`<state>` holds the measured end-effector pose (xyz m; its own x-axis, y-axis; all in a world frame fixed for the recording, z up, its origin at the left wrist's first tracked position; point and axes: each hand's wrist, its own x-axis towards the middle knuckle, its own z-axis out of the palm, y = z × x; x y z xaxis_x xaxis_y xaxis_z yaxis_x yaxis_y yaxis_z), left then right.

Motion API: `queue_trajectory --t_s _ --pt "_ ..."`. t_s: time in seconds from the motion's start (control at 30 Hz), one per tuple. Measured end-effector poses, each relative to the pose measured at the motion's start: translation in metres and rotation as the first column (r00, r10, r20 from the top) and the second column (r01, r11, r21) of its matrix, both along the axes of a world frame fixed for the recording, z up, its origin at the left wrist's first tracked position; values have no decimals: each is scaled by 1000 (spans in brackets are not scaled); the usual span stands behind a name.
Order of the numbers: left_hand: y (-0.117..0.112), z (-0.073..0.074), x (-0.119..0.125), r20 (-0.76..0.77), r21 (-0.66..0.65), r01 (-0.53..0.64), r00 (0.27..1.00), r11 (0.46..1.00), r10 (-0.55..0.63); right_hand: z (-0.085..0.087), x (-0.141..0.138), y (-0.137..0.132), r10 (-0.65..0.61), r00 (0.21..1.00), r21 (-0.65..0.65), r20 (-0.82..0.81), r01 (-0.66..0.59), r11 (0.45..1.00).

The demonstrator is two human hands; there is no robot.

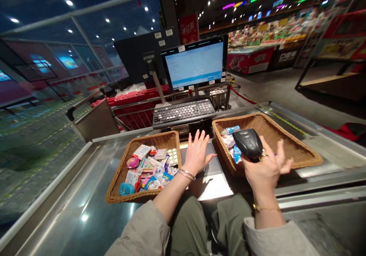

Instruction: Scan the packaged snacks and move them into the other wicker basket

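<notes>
My left hand [197,153] lies flat with fingers spread on the steel counter between two wicker baskets, holding nothing. My right hand [265,168] holds a black handheld barcode scanner [248,142] over the near edge of the right basket [300,149], with its outer fingers splayed. That basket contains a few small packets [231,139] at its left end. The left basket [168,139] is filled with several small colourful packaged items [148,168].
A keyboard [183,112] and a lit till screen [194,64] stand behind the baskets. Red shopping baskets and a wire trolley [137,107] sit beyond the counter. The steel counter [74,206] runs to the left. Shop shelves [274,31] are at the back right.
</notes>
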<state>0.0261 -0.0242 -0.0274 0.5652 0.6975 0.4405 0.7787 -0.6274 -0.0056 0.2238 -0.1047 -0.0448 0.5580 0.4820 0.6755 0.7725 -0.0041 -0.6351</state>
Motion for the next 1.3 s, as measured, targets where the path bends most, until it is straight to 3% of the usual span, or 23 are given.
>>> queue_trajectory --t_s 0.17,0.43,0.83,1.03,1.3 --pt "-5 -2 -38 26 -8 -79 997 997 79 6 -20 4 71 997 -19 17 -71 997" --pt "-5 9 -105 -29 -19 -238 971 971 238 2 -48 11 173 979 -55 110 -168 984" --pt "6 -8 -185 -169 -78 -412 903 908 395 -2 -79 19 295 942 -115 162 -279 953" --pt "20 -13 -206 -265 -122 -447 875 886 405 -4 -88 22 332 929 -132 165 -312 941" --pt "44 -24 -205 -365 -130 -323 895 937 258 -11 -90 24 338 917 -101 212 -324 941"
